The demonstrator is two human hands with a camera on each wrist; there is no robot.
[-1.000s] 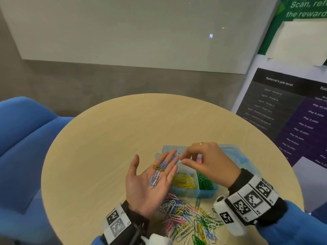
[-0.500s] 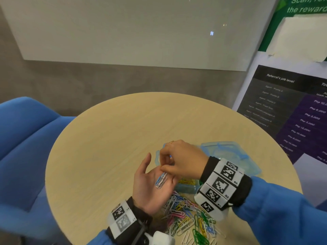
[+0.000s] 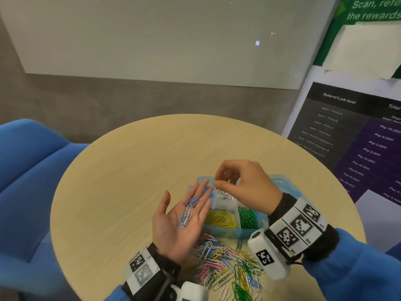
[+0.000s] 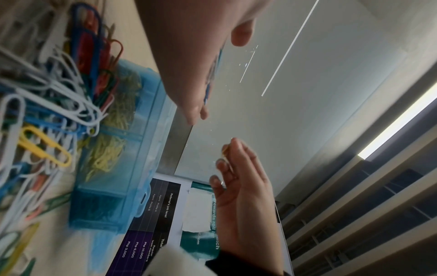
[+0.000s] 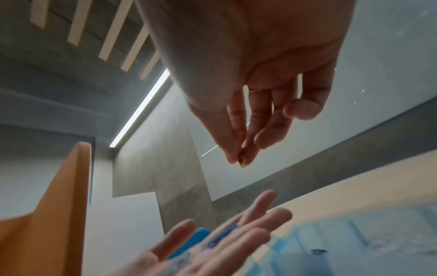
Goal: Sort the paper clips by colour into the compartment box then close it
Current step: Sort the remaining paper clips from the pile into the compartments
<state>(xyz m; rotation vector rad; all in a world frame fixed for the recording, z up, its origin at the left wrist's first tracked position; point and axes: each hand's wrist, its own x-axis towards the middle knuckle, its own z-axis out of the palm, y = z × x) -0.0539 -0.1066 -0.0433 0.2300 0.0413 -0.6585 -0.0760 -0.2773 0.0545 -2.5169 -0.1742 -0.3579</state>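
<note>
My left hand (image 3: 173, 227) lies palm up beside the translucent blue compartment box (image 3: 233, 232), carrying a few blue and white paper clips (image 3: 188, 211) on its flat fingers. My right hand (image 3: 216, 181) hovers above the box's far-left corner and pinches a small yellow clip (image 5: 242, 161) between thumb and fingertips. The box stands open, with yellow clips (image 3: 220, 218), green clips (image 3: 247, 217) and white clips (image 3: 224, 195) in separate compartments. A loose mixed pile of clips (image 3: 227, 263) lies in front of the box. The right wrist view shows the blue clips (image 5: 222, 237) on the left palm below.
The round wooden table (image 3: 130, 170) carries the box near its front right. The box's lid (image 3: 282, 178) lies flat behind my right wrist. A blue chair (image 3: 26, 170) stands at the left. Posters (image 3: 358, 137) hang on the wall at the right.
My right hand reached onto the left palm, took the yellow clip from it and lifted back over the box. The left palm stayed flat with the blue and white clips.
</note>
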